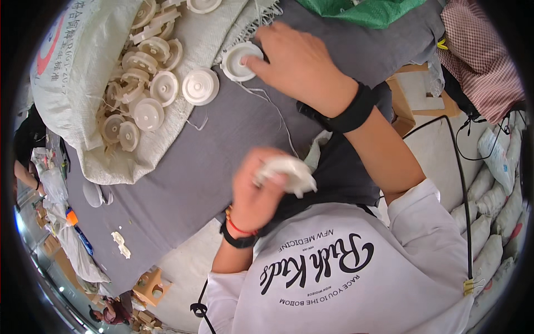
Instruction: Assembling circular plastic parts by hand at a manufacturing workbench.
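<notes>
**A:** Closest thing to the camera is the left hand (257,192), pulled in near the chest, fingers curled tight round a white plastic piece (289,172). It's motion-blurred, so I can't say exactly what shape it is, just pale, hard-looking plastic with a lumpy edge poking out to the right of the fist.

**B:** And the other hand?

**A:** The right hand (297,64) is stretched out to the far side of the grey cloth (211,156), well apart from the left. Fingertips are resting on a white round disc (240,60), not wrapped around it, more like pinching or pressing at its right rim. The disc lies flat, face up, with a raised ring and a hub in the middle.

**B:** So which hand is nearer the stock?

**A:** The right one, easily. Just left of its disc sits a second loose disc (200,86), then the open woven sack (83,72) at far left, spilling a pile of white discs (142,83) onto its folded-back mouth. Everything round, so no real long axis; they're mostly flat, a few tilted on each other.

**B:** Textures?

**A:** Smooth matte moulded plastic against soft cloth and coarse frayed sack weave. There's a thin white thread (275,111) trailing near-side from the right hand's disc, and small white plastic scraps (119,244) on the near-left of the cloth.
</notes>
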The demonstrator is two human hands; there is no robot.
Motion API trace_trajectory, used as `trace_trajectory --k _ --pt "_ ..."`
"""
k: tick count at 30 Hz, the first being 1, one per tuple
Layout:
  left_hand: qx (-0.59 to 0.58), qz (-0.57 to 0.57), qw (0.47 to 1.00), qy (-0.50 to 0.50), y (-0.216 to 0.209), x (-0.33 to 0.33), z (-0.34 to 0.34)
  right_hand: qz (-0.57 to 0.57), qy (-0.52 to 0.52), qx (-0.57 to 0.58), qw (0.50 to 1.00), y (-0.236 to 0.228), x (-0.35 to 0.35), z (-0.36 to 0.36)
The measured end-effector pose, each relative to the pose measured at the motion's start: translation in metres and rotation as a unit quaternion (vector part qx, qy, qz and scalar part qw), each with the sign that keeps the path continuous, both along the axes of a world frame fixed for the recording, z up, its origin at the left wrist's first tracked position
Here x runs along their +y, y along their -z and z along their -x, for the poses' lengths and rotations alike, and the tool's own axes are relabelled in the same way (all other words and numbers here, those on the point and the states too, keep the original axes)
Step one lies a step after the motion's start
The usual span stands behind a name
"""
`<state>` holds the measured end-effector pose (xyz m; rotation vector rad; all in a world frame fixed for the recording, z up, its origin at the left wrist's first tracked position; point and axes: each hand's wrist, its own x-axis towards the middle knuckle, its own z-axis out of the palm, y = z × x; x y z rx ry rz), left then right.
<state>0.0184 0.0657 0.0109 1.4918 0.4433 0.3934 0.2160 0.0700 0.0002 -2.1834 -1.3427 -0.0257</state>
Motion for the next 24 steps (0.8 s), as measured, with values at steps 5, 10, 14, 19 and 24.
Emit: trace_trajectory --k 5,10,14,19,24 --pt "0.183 0.076 0.965 0.171 0.033 -0.026 0.018 0.029 -0.054 0.138 0.989 -0.01 -0.017 -0.009" --pt "0.23 0.074 0.97 -0.004 0.097 -0.033 0.038 -0.019 -0.07 0.378 0.923 -0.026 -0.084 0.017" --pt "0.223 -0.091 0.971 -0.006 0.09 -0.019 0.037 -0.098 -0.109 0.285 0.947 -0.008 -0.126 0.035" --pt "0.167 -0.033 0.937 0.304 -0.001 0.004 0.029 -0.085 -0.183 0.116 0.973 0.032 -0.137 0.054" --pt "0.092 -0.246 0.964 0.026 -0.048 0.063 0.011 -0.173 -0.161 0.135 0.962 0.016 -0.128 0.062"
